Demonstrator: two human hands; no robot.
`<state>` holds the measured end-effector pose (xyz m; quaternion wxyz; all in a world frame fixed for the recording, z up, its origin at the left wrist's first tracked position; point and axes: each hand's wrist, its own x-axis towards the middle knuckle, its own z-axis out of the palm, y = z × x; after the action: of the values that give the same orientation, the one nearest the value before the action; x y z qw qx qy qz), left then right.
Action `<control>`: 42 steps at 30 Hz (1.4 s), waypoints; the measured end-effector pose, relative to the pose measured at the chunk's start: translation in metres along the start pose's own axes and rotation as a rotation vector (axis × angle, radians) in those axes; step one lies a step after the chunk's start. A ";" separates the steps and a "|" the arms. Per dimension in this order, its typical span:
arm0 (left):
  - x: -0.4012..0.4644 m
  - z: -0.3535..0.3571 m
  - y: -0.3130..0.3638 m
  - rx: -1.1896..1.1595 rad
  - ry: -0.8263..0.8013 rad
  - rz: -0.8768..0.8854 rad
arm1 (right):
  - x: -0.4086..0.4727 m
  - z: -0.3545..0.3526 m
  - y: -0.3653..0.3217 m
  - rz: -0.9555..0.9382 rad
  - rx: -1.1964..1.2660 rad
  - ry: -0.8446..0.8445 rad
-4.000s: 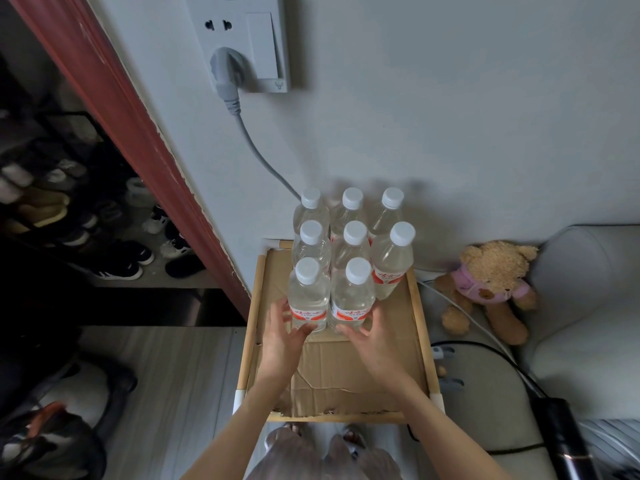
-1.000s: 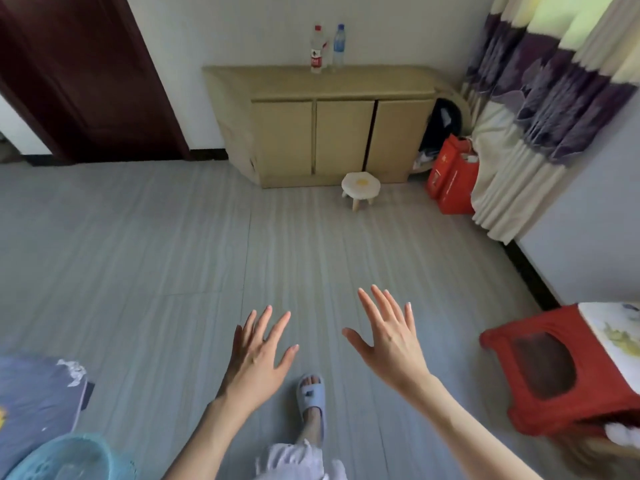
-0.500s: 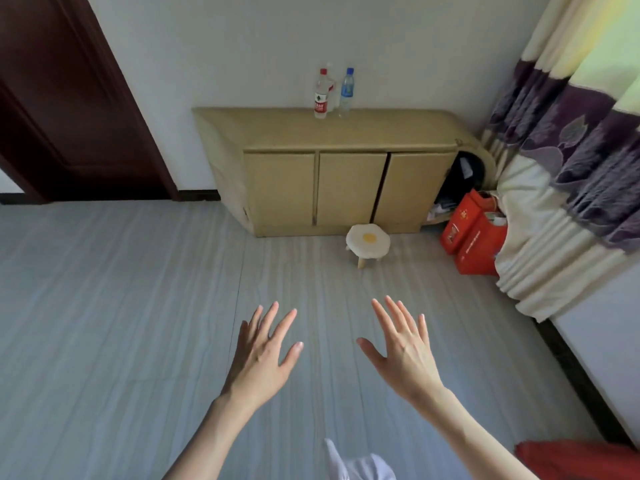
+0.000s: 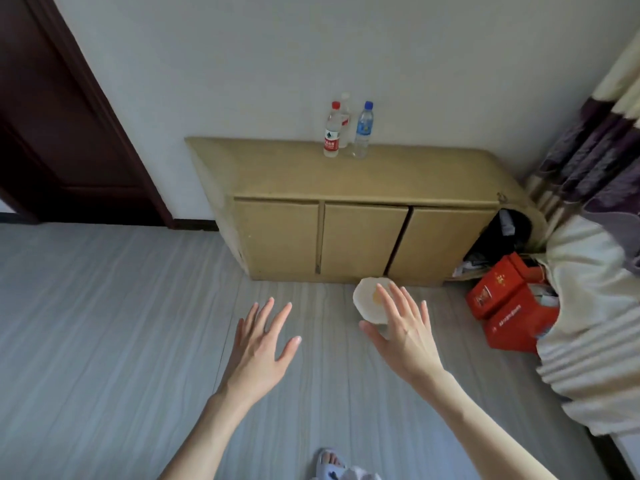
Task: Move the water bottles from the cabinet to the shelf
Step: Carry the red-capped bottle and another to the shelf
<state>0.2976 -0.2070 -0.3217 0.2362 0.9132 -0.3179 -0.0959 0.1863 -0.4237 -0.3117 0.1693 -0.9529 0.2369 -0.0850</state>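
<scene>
The left hand (image 4: 261,344) is held out in front with its fingers spread, palm down, holding nothing; the right hand (image 4: 403,332) is the same, fingers apart and empty, a touch further forward, so that it overlaps a small white stool (image 4: 367,299) on the floor (image 4: 104,323) beyond it. Both forearms reach out from the bottom of the view, roughly level over the floor, and a slippered foot (image 4: 329,462) shows below. Ahead, the cabinet (image 4: 363,237) stands against the wall with its doors closed, and three bottles (image 4: 346,129) stand upright close together on its top, at the back. This looks like the walk over to fetch a bottle. The next move would call for getting nearer, then raising a hand and closing it round a bottle's body without knocking its neighbours. No shelf is in sight.
</scene>
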 end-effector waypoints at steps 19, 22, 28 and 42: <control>0.419 -0.039 -0.062 0.019 -0.095 0.006 | 0.389 0.036 0.028 0.105 -0.006 -0.088; 0.478 -0.047 -0.067 0.046 -0.091 0.026 | 0.439 0.035 0.030 0.125 -0.010 -0.060; 0.567 -0.030 -0.070 0.055 -0.120 0.041 | 0.517 0.044 0.048 0.179 -0.028 -0.115; 0.799 -0.023 -0.016 -0.085 -0.056 0.023 | 0.779 0.021 0.082 -0.038 0.164 -0.126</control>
<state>0.9369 -0.6873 -0.3293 0.2670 0.8956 -0.3305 -0.1319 0.8372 -0.8597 -0.2976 0.2598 -0.9435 0.1999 -0.0474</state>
